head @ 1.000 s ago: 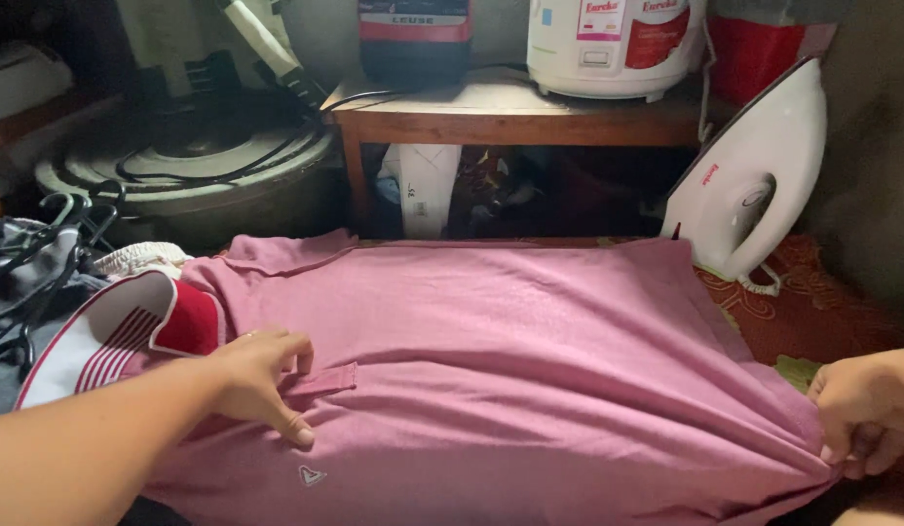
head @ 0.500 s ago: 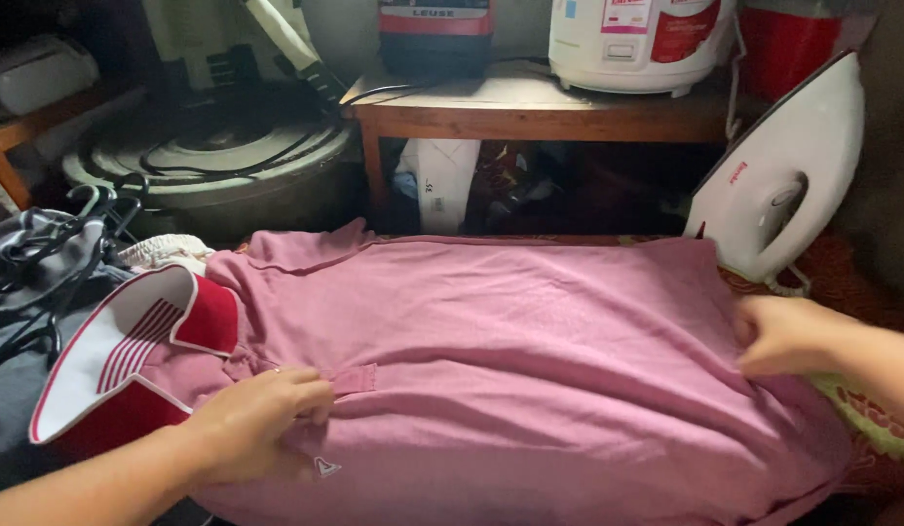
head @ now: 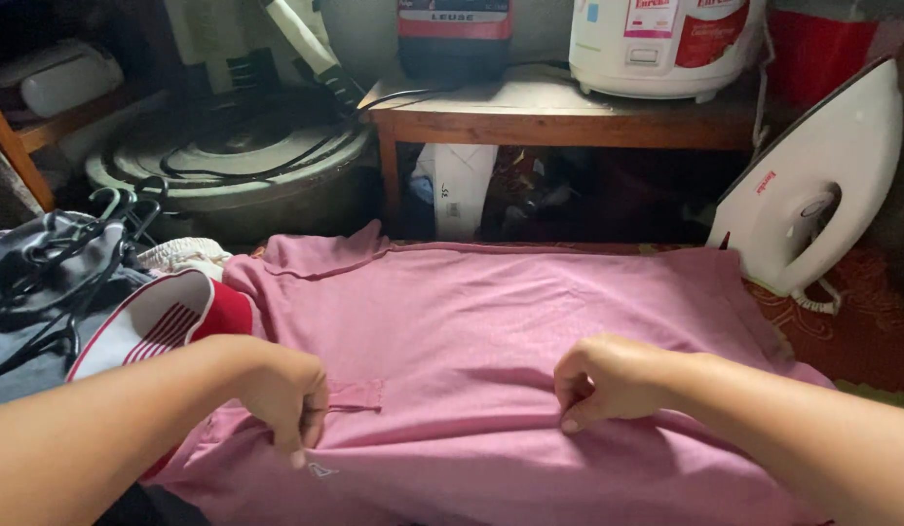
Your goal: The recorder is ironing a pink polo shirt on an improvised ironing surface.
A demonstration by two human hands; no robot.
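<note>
Both my hands, left point(head: 282, 394) and right point(head: 603, 382), pinch folds of the pink polo shirt point(head: 510, 331), white iron point(head: 812, 209) standing upright beside it.

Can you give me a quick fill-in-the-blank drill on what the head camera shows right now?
1. Both hands pinch the ____ shirt spread out flat.
2. The white iron stands on its heel at the shirt's ____ side.
3. The left hand has its grip next to the shirt's small ____.
4. The white rice cooker sits on the wooden ____ behind the shirt, while the right hand grips mid-shirt.

Missing words: pink; right; logo; table
</note>
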